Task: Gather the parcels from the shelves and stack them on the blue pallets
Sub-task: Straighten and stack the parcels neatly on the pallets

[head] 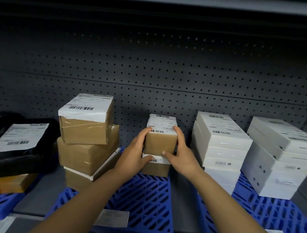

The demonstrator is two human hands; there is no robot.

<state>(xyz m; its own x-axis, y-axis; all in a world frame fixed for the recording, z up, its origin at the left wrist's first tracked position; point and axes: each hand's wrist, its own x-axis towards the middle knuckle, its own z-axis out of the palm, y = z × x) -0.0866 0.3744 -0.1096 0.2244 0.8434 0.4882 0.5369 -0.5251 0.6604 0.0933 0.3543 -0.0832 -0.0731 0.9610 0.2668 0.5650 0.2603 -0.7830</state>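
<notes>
Head view: both hands' fingers (176,131) grip a small brown parcel (160,143) atop another on the blue pallet (145,201)

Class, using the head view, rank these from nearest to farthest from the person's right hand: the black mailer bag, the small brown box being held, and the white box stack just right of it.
1. small brown box, gripped by the right hand, centre.
2. white box stack, just right.
3. black mailer bag, far left.

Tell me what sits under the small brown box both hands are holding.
Under the small brown box lies another brown parcel with a white label, resting on the blue pallet. Its top face is covered.
</notes>
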